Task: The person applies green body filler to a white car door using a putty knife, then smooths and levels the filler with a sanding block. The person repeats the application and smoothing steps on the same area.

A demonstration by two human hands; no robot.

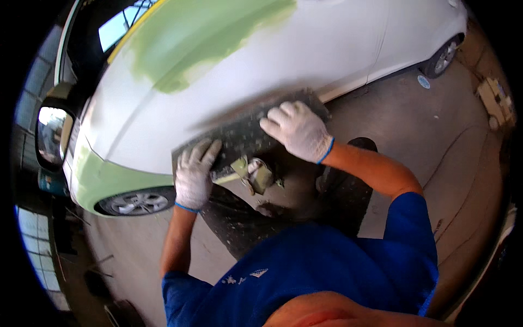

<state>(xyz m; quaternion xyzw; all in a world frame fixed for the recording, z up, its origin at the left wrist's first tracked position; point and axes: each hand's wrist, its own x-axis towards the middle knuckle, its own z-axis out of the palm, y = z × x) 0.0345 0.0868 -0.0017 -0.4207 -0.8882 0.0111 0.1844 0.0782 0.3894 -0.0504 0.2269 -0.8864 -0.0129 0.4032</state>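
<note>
A long, dark, speckled board (245, 133) lies along the lower side of a white car (321, 46), which has green filler patches (210, 41). My left hand (194, 177), in a whitish knit glove with a blue cuff, grips the board's left end, fingers over its face. Gloved likewise, my right hand (300, 132) holds the board nearer its right end, fingers bent over the upper part. Just below the board, between my knees, are green-smeared pieces (261, 179) beside a small pale item; their exact kind is unclear. The board's far side is hidden.
Left of the board is a car wheel (139, 201) under a green-coated fender (103, 177). The side mirror (53, 136) juts out at far left. A rear wheel (441, 57) stands at upper right, near a tan wheeled object (494, 102). A thin cable (452, 147) crosses the concrete floor.
</note>
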